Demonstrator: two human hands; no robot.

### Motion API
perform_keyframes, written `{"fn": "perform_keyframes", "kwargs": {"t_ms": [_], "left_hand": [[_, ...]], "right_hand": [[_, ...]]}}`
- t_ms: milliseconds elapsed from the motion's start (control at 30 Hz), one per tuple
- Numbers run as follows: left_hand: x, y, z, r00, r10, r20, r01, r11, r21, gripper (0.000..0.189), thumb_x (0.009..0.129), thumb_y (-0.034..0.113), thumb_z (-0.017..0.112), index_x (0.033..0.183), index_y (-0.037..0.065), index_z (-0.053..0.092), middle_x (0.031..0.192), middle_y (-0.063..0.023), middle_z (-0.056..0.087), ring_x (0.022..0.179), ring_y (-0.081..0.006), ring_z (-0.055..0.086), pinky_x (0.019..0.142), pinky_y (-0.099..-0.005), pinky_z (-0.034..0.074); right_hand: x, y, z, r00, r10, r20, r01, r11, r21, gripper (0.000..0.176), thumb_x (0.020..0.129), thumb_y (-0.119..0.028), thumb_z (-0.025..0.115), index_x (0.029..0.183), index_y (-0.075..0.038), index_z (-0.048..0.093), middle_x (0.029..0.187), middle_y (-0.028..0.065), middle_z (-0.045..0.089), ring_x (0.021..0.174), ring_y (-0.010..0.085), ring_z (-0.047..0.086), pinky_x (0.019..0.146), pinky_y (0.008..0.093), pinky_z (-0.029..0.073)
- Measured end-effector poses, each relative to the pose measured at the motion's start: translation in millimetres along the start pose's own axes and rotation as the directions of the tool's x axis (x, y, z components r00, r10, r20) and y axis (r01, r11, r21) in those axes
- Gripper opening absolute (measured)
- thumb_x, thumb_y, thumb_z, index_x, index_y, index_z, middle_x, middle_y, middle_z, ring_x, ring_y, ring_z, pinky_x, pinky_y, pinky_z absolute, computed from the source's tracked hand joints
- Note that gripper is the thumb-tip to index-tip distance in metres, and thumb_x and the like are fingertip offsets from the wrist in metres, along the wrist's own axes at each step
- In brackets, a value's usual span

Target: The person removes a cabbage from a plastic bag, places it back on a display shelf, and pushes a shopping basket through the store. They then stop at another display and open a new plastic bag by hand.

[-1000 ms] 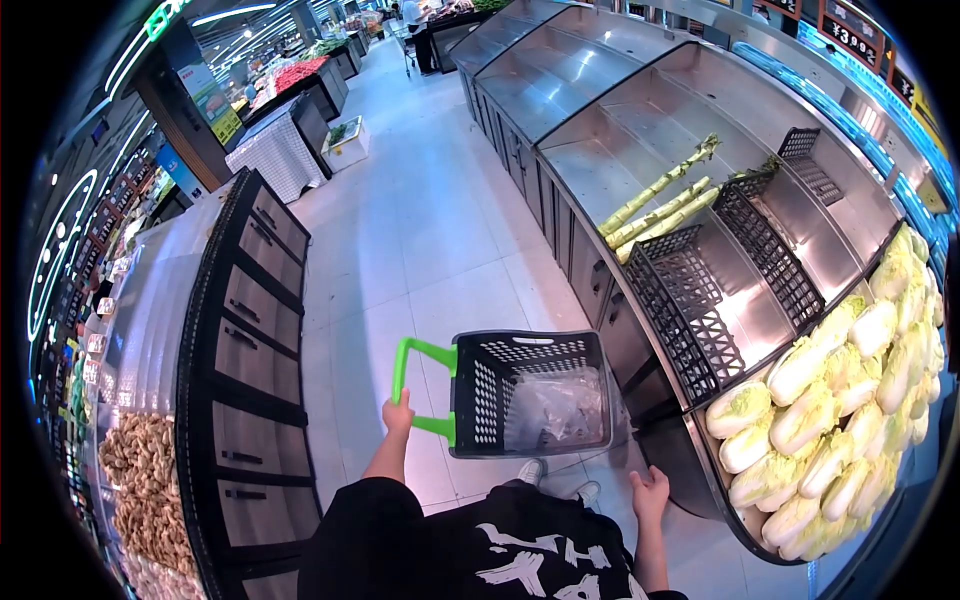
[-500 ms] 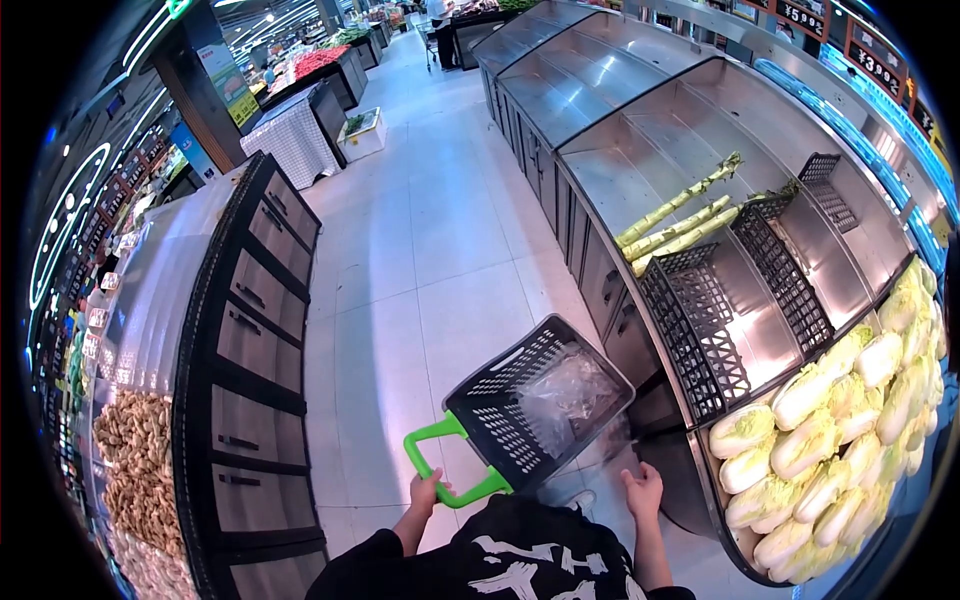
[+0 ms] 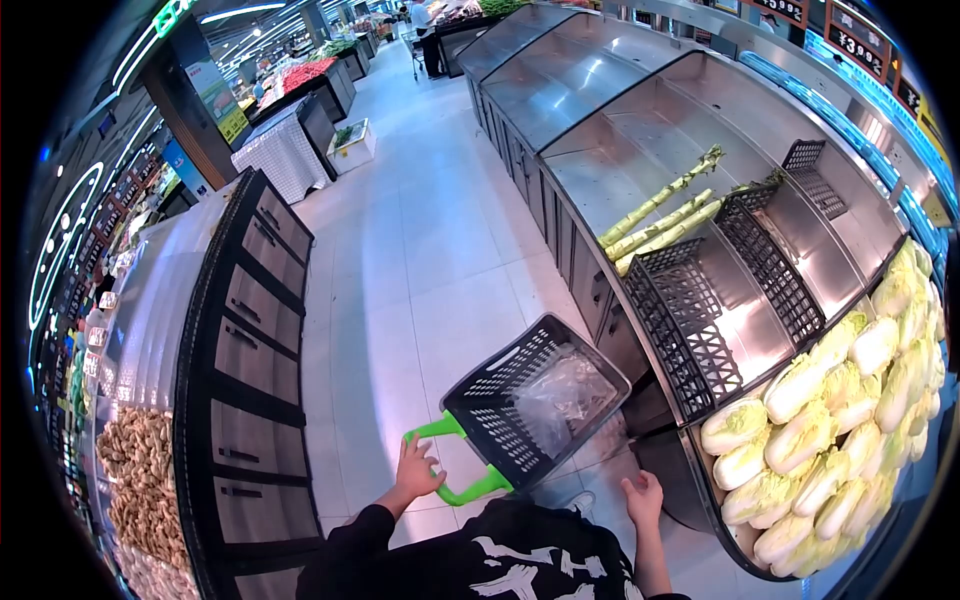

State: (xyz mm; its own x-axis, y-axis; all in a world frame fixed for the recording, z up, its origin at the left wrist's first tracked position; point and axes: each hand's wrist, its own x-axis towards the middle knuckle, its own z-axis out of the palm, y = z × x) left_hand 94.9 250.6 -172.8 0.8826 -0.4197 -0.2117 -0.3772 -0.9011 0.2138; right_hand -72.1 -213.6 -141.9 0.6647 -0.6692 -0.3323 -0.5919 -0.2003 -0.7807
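At seven o'clock from the black plastic mesh basket, the left hand spreads wide fingers over its green handle. The right hand, at five o'clock, hangs with fingers open, empty.

A single camera rides on the person's head and looks forward and steeply down, so the black shirt fills the bottom edge. Its fisheye lens bends the scene into a circle with dark corners. Nearest the lens are the left hand and right hand, low in the frame, with the black basket just beyond them near the centre. The view faces along the tiled aisle, which runs away towards the top. The steel display counter curves down the right side and the dark drawer stand down the left.
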Motion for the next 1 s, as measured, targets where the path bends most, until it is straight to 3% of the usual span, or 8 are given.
{"fn": "perform_keyframes", "kwargs": {"t_ms": [67, 167, 200, 333, 533, 633, 733, 1000], "left_hand": [[1.0, -6.9, -1.0, 0.970, 0.099, 0.224, -0.120, 0.990, 0.080, 0.047, 0.081, 0.055, 0.058, 0.076, 0.011, 0.075, 0.088, -0.0109, 0.071, 0.108, -0.0335, 0.058, 0.114, -0.0589, 0.016], [5.2, -15.3, 17.1, 0.813, 0.156, 0.561, -0.228, 0.972, 0.060, 0.053, 0.082, 0.059, 0.055, 0.069, 0.011, 0.073, 0.077, -0.0138, 0.069, 0.090, -0.0321, 0.067, 0.104, -0.0582, 0.032], [7.2, -10.8, 17.4, 0.765, 0.154, 0.625, -0.259, 0.962, 0.081, 0.064, 0.086, 0.064, 0.047, 0.073, 0.008, 0.073, 0.079, -0.0165, 0.069, 0.080, -0.0346, 0.067, 0.089, -0.0525, 0.045], [15.3, 14.3, 20.3, 0.650, 0.077, 0.756, -0.259, 0.958, 0.125, 0.082, 0.085, 0.077, 0.038, 0.085, 0.003, 0.074, 0.086, -0.0189, 0.070, 0.085, -0.0372, 0.067, 0.075, -0.0461, 0.051], [25.2, 25.9, 7.0, 0.522, 0.074, 0.849, -0.333, 0.935, 0.123, 0.089, 0.074, 0.088, 0.043, 0.087, 0.006, 0.075, 0.090, -0.0168, 0.071, 0.091, -0.0357, 0.067, 0.079, -0.0463, 0.051], [32.7, 17.9, 9.5, 0.315, 0.230, 0.921, -0.460, 0.885, -0.064, 0.080, 0.070, 0.081, 0.057, 0.092, 0.006, 0.075, 0.092, -0.0164, 0.071, 0.090, -0.0351, 0.067, 0.079, -0.0464, 0.051], [34.1, 16.9, 15.5, 0.269, 0.272, 0.924, -0.559, 0.825, -0.080, 0.059, 0.067, 0.062, 0.070, 0.092, 0.008, 0.074, 0.089, -0.0154, 0.071, 0.088, -0.0346, 0.067, 0.077, -0.0456, 0.051], [10.4, 12.6, 27.9, 0.471, 0.236, 0.850, -0.405, 0.914, -0.029, 0.040, 0.060, 0.039, 0.068, 0.090, 0.013, 0.073, 0.081, -0.0119, 0.070, 0.082, -0.0334, 0.067, 0.071, -0.0448, 0.051]], "right_hand": [[-2.1, -0.1, -3.4, 1.000, 0.018, -0.013, -0.018, 0.999, -0.028, 0.055, 0.076, -0.020, 0.079, 0.121, 0.006, 0.059, 0.112, 0.0182, 0.065, 0.091, 0.0249, 0.066, 0.077, 0.0330, 0.055], [-0.9, 6.8, -2.5, 0.998, 0.000, -0.063, 0.001, 1.000, 0.014, 0.054, 0.073, -0.022, 0.080, 0.117, 0.004, 0.062, 0.104, 0.0160, 0.067, 0.081, 0.0204, 0.066, 0.074, 0.0322, 0.053], [-1.2, 5.9, -3.1, 0.998, 0.008, -0.056, -0.008, 1.000, 0.006, 0.054, 0.073, -0.022, 0.080, 0.117, 0.004, 0.062, 0.103, 0.0158, 0.067, 0.082, 0.0202, 0.066, 0.074, 0.0320, 0.053], [1.2, -5.3, -9.3, 0.999, 0.026, -0.041, -0.026, 1.000, 0.010, 0.051, 0.074, -0.021, 0.079, 0.115, 0.004, 0.062, 0.097, 0.0145, 0.068, 0.081, 0.0193, 0.066, 0.073, 0.0311, 0.053], [2.3, -3.3, -11.3, 1.000, 0.006, -0.025, -0.006, 1.000, -0.004, 0.044, 0.075, -0.020, 0.079, 0.110, 0.005, 0.064, 0.088, 0.0123, 0.070, 0.077, 0.0177, 0.066, 0.071, 0.0297, 0.054], [-0.3, -5.1, -12.0, 1.000, 0.013, -0.012, -0.013, 1.000, -0.002, 0.044, 0.076, -0.019, 0.079, 0.109, 0.006, 0.064, 0.088, 0.0122, 0.070, 0.077, 0.0170, 0.066, 0.071, 0.0290, 0.054], [-0.8, 7.5, -7.6, 1.000, 0.024, -0.006, -0.023, 0.998, 0.062, 0.042, 0.077, -0.017, 0.078, 0.109, 0.006, 0.064, 0.088, 0.0121, 0.070, 0.077, 0.0165, 0.066, 0.071, 0.0285, 0.053], [-9.3, -0.6, -13.3, 0.999, 0.032, -0.002, -0.032, 0.997, 0.067, 0.039, 0.078, -0.014, 0.078, 0.108, 0.007, 0.064, 0.087, 0.0105, 0.068, 0.078, 0.0151, 0.065, 0.071, 0.0272, 0.053]]}}
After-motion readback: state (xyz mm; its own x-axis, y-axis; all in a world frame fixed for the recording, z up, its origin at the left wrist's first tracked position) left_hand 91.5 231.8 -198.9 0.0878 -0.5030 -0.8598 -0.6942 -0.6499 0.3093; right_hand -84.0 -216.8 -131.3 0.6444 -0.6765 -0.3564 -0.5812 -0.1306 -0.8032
